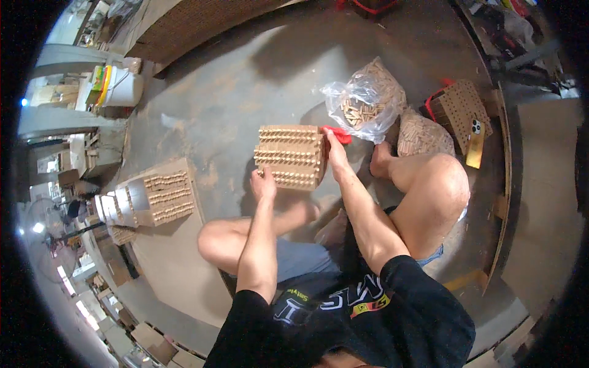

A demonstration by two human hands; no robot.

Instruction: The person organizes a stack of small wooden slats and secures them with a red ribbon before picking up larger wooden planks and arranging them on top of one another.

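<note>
Left grip [264,184] on peg-studded tan block [288,145]

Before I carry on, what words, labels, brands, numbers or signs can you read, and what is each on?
Black T-shirt: large white lettering, small yellow-green lettering and a red-and-yellow print across the front; I won't copy out the wording.
Gold phone: no lettering I can make out.
White bucket: any print is too small to read.
Brown board with rows of wooden pegs: no text visible.
</note>
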